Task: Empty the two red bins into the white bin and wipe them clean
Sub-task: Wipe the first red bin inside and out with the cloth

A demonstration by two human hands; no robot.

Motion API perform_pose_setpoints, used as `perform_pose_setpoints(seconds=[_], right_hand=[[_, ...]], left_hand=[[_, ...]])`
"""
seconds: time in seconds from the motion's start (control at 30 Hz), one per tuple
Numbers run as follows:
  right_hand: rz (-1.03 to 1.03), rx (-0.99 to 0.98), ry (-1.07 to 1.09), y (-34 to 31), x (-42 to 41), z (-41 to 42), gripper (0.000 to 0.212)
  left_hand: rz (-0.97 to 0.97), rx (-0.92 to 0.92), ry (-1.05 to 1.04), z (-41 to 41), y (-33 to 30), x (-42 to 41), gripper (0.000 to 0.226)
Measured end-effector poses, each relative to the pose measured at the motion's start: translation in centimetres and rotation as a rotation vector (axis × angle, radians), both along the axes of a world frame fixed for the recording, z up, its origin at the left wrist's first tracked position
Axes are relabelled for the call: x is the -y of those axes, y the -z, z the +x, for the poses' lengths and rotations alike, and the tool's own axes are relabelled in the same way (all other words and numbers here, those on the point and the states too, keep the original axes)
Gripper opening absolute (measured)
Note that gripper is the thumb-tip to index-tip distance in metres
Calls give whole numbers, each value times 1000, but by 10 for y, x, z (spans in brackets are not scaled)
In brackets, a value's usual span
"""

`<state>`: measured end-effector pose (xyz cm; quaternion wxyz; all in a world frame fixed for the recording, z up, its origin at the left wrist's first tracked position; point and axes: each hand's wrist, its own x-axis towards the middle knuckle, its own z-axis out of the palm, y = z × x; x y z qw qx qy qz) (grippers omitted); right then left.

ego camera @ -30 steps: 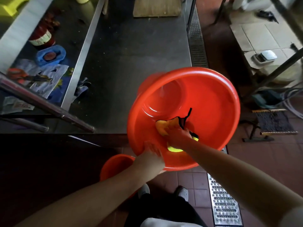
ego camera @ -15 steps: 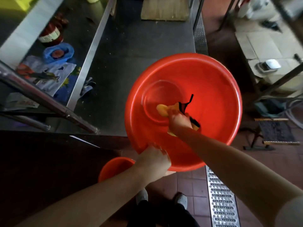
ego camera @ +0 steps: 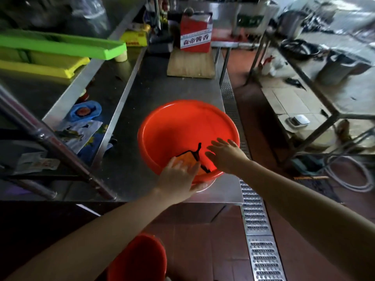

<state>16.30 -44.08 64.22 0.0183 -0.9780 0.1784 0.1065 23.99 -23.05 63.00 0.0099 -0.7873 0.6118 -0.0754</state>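
Observation:
A large red basin (ego camera: 182, 122) sits upright on the near right corner of the steel table (ego camera: 162, 88). Inside it, an orange-yellow cloth with black edging (ego camera: 189, 158) lies against the near wall. My left hand (ego camera: 178, 179) lies across the basin's near rim, with its fingers resting on the cloth. My right hand (ego camera: 225, 155) hovers over the inside of the basin, fingers spread, holding nothing. A second red bin (ego camera: 138, 260) stands on the floor below my left forearm. No white bin is in view.
A wooden board (ego camera: 190, 65) and a red box (ego camera: 195, 35) stand at the table's far end. Green and yellow trays (ego camera: 60, 44) and packets fill the shelf on the left. A slanted steel rail (ego camera: 50, 142) crosses near left. A metal floor grate (ego camera: 257, 230) runs along the right.
The basin went from tilted toward me to standing flat on the table. My right hand let go of the cloth and lifted off. My left hand slid over the rim onto the cloth.

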Motion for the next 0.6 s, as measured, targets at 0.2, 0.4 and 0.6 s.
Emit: perform_pose_setpoints(seconds=[0.2, 0.4, 0.6], right_hand=[[24, 24, -38, -18, -6, 5, 53], [19, -14, -50, -20, -15, 9, 53], [33, -176, -74, -7, -30, 44, 55]], left_hand=[[62, -72, -23, 18, -5, -2, 71], [34, -118, -100, 50, -14, -17, 67], [31, -195, -161, 84, -21, -14, 65]])
